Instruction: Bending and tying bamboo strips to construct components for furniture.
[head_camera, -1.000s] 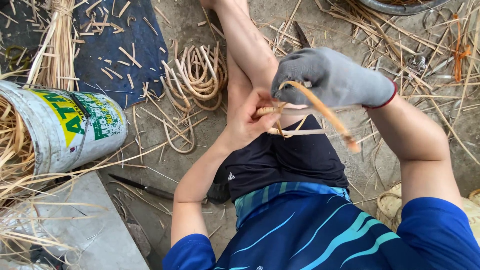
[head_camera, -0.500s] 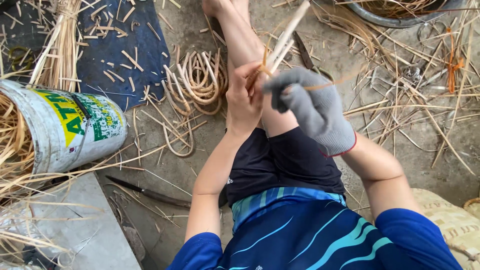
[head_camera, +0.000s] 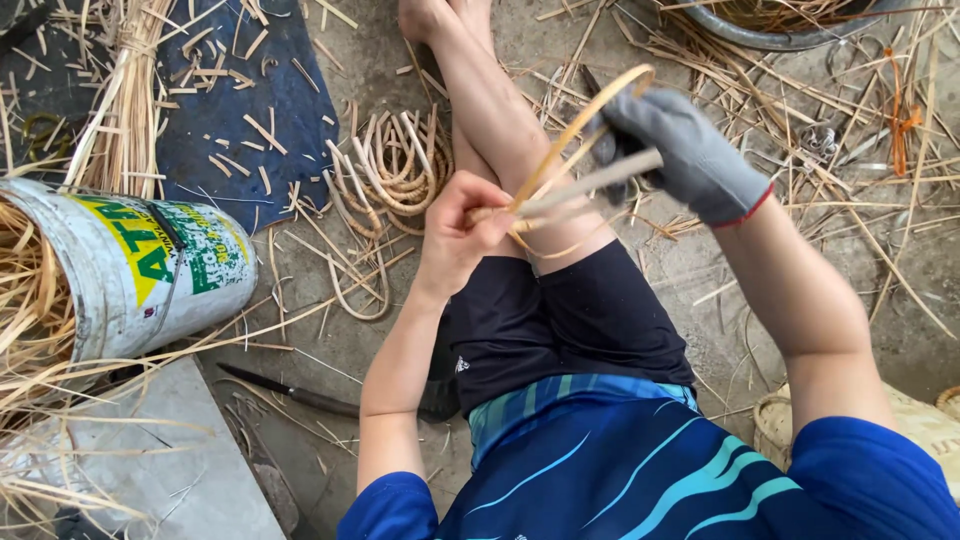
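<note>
our bare left hand (head_camera: 455, 235) is closed, pinching one end of a pale cane strip (head_camera: 585, 125) just above our knee. our gloved right hand (head_camera: 690, 160) grips the strip's far part, bowing it upward. a coil of cane (head_camera: 400, 165) lies on the ground (head_camera: 330, 60) beside our leg, and a tipped metal bucket (head_camera: 150, 270) lies at the ground's left edge.

Tipped metal bucket (head_camera: 150, 270), knife (head_camera: 290, 395), blue cloth (head_camera: 240, 100).
</note>
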